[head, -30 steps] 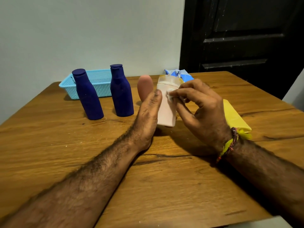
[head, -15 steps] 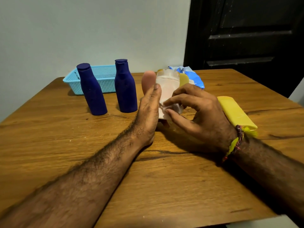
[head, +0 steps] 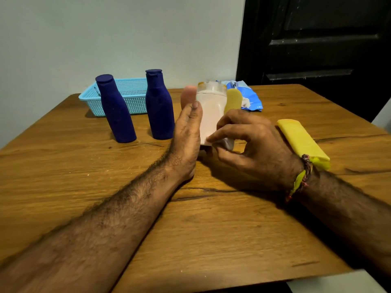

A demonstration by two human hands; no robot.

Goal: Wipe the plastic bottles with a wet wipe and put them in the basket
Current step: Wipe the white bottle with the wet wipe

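Wiping is under way: the left hand [head: 187, 132] lies with straight fingers against the pale bottle [head: 210, 115] standing on the surface [head: 211, 229], while the right hand [head: 254, 142] pinches the wipe [head: 227, 143] near its base. Next, I judge, the bottle goes into the basket [head: 133, 96] behind the blue bottles [head: 159, 106].

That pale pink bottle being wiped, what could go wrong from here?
The left hand braces the pale pink plastic bottle only from one side, so the right hand rubbing the white wet wipe low down might tip it. It could then knock the pink bottle and yellow bottle standing right behind.
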